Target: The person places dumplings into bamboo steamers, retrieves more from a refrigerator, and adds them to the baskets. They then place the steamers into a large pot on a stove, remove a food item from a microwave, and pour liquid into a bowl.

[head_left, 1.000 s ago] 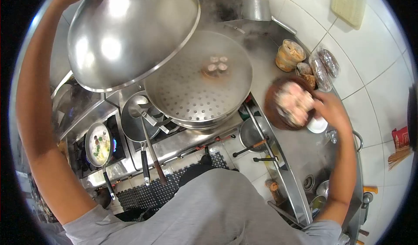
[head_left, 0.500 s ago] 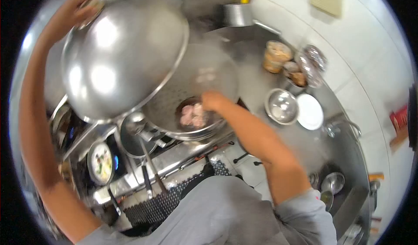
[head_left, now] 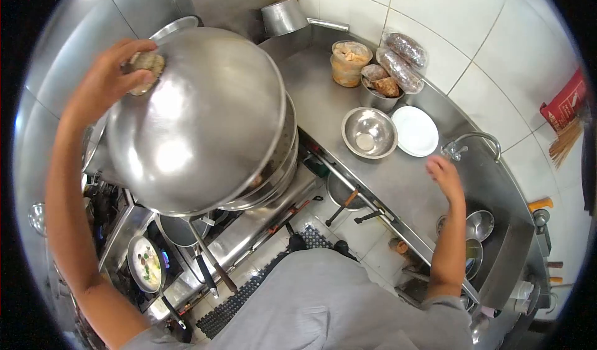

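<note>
My left hand (head_left: 121, 70) grips the pale, rough knob (head_left: 148, 71) of a big domed steel lid (head_left: 208, 120). That lid is tilted and hangs over a wide steamer (head_left: 283, 163), hiding most of it; only the perforated inside and the rim show at the right. My right hand (head_left: 443, 171) is in the air over the steel counter (head_left: 398, 182), near the faucet (head_left: 457, 146) and a white plate (head_left: 415, 131). Its fingers are loosely bent and hold nothing. Left of the plate sits a steel bowl (head_left: 369, 133).
A pan of white food (head_left: 147, 264) sits over a blue flame at lower left, beside a dark pot (head_left: 183, 228) with a ladle in it. Along the back wall stand a tub of food (head_left: 350, 64) and wrapped rolls (head_left: 401, 69). More bowls (head_left: 479, 225) lie at right.
My right hand has come out of the steamer, away from the bowl of pink pieces, and moved right over the counter. The lid has come down over the steamer, hiding that bowl.
</note>
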Available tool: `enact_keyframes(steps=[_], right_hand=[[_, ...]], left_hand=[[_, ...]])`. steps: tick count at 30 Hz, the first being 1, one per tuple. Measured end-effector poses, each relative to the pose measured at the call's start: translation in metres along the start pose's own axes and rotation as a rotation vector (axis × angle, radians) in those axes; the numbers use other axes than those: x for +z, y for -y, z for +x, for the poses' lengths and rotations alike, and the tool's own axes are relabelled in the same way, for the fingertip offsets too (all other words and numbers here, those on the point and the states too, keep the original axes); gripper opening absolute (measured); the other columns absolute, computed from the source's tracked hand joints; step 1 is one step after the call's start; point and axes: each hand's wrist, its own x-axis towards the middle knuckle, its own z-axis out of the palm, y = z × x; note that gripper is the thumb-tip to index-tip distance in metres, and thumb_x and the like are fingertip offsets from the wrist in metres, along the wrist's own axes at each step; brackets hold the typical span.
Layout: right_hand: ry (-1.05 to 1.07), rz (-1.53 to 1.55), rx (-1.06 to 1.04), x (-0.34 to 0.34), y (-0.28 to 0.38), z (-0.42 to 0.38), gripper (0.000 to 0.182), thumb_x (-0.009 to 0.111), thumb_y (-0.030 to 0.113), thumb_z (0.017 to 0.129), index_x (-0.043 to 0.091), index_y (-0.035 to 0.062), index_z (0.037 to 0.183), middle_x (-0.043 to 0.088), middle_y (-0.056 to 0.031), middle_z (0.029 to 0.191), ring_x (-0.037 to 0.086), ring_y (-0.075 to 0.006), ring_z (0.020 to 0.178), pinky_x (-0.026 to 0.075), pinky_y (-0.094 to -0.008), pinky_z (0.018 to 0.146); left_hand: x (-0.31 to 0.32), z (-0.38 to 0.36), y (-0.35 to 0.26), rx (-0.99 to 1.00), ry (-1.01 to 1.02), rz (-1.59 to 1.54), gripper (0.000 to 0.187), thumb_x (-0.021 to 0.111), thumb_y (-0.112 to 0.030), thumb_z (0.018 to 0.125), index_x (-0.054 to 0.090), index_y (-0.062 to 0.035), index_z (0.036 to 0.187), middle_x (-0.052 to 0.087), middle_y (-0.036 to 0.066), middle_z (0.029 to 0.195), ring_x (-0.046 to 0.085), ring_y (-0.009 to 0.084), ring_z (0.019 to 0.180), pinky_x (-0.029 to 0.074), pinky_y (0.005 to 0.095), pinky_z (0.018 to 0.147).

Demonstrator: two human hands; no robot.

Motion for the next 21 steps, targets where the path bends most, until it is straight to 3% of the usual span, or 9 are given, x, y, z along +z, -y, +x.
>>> enact_keyframes(steps=[2, 4, 6, 8, 10, 12, 14, 19, 21], right_hand=[[-0.003, 0.072, 0.125, -0.008, -0.040, -0.027, 0.030, 0.054, 0.024, 0.087, 0.062, 0.0008, 0.104, 0.063, -0.0044, 0.081, 0.057, -0.0099, 0.071, 0.044, -0.0243, 0.060], [-0.009, 0.115, 0.188, -0.014, -0.063, -0.037, 0.030, 0.055, 0.025, 0.087, 0.061, 0.0003, 0.104, 0.062, -0.0039, 0.080, 0.056, -0.0094, 0.070, 0.044, -0.0240, 0.060], [-0.108, 0.110, 0.189, -0.023, -0.097, -0.048, 0.035, 0.055, 0.027, 0.087, 0.059, -0.0022, 0.106, 0.062, -0.0051, 0.078, 0.056, -0.0116, 0.071, 0.045, -0.0260, 0.063], [-0.195, -0.032, 0.186, -0.042, -0.119, -0.044, 0.043, 0.056, 0.031, 0.085, 0.057, -0.0044, 0.110, 0.065, -0.0117, 0.087, 0.060, -0.0189, 0.082, 0.046, -0.0302, 0.073], [-0.510, -0.114, 0.124, -0.053, -0.116, -0.042, 0.049, 0.056, 0.033, 0.085, 0.054, -0.0043, 0.117, 0.062, -0.0190, 0.108, 0.059, -0.0275, 0.102, 0.043, -0.0343, 0.088], [-0.636, -0.046, 0.160, -0.072, -0.134, -0.017, 0.054, 0.056, 0.034, 0.084, 0.049, -0.0033, 0.123, 0.052, -0.0214, 0.125, 0.051, -0.0302, 0.117, 0.039, -0.0349, 0.097], [-0.598, -0.122, 0.184, -0.083, -0.098, -0.003, 0.056, 0.055, 0.034, 0.085, 0.046, -0.0033, 0.127, 0.049, -0.0212, 0.129, 0.049, -0.0315, 0.119, 0.037, -0.0356, 0.099], [-0.651, -0.342, -0.033, -0.080, -0.134, 0.067, 0.051, 0.053, 0.032, 0.086, 0.049, -0.0010, 0.125, 0.049, -0.0228, 0.127, 0.047, -0.0321, 0.120, 0.036, -0.0356, 0.100], [-0.419, -0.209, 0.073, -0.081, -0.110, 0.057, 0.043, 0.053, 0.031, 0.086, 0.057, 0.0006, 0.116, 0.057, -0.0208, 0.119, 0.055, -0.0311, 0.110, 0.042, -0.0358, 0.092]], left_hand=[[0.012, 0.005, -0.007, 0.020, 0.014, 0.077, 0.046, 0.066, -0.028, 0.079, 0.055, -0.0070, 0.119, 0.054, 0.011, 0.114, 0.053, 0.0240, 0.105, 0.048, 0.0367, 0.085], [0.025, 0.013, -0.013, 0.027, 0.115, -0.074, 0.045, 0.067, -0.026, 0.080, 0.055, -0.0067, 0.119, 0.054, 0.010, 0.115, 0.052, 0.0236, 0.106, 0.047, 0.0361, 0.083], [0.045, 0.017, -0.002, 0.024, 0.125, -0.115, 0.041, 0.065, -0.016, 0.080, 0.055, -0.0051, 0.118, 0.055, 0.011, 0.114, 0.052, 0.0234, 0.106, 0.042, 0.0346, 0.090], [0.071, 0.025, 0.016, 0.039, 0.118, -0.123, 0.040, 0.064, -0.009, 0.079, 0.055, -0.0040, 0.118, 0.056, 0.011, 0.115, 0.053, 0.0238, 0.106, 0.040, 0.0338, 0.093], [0.087, 0.029, 0.020, 0.010, 0.137, -0.101, 0.042, 0.066, -0.009, 0.078, 0.055, -0.0025, 0.117, 0.056, 0.012, 0.117, 0.052, 0.0236, 0.109, 0.039, 0.0338, 0.095], [0.093, 0.030, 0.027, -0.038, 0.172, -0.137, 0.042, 0.067, -0.008, 0.077, 0.055, -0.0016, 0.117, 0.056, 0.012, 0.118, 0.052, 0.0234, 0.110, 0.038, 0.0337, 0.096], [0.106, 0.031, 0.050, 0.007, 0.186, -0.237, 0.044, 0.067, -0.008, 0.076, 0.054, -0.0003, 0.117, 0.055, 0.013, 0.118, 0.051, 0.0226, 0.111, 0.038, 0.0331, 0.096], [0.115, 0.032, 0.076, -0.035, 0.200, -0.206, 0.045, 0.067, -0.008, 0.077, 0.053, -0.0010, 0.119, 0.056, 0.012, 0.118, 0.052, 0.0218, 0.109, 0.039, 0.0321, 0.094], [0.115, 0.031, 0.067, -0.066, 0.206, -0.148, 0.044, 0.067, -0.009, 0.078, 0.054, -0.0016, 0.119, 0.057, 0.011, 0.117, 0.053, 0.0212, 0.108, 0.040, 0.0318, 0.094]])
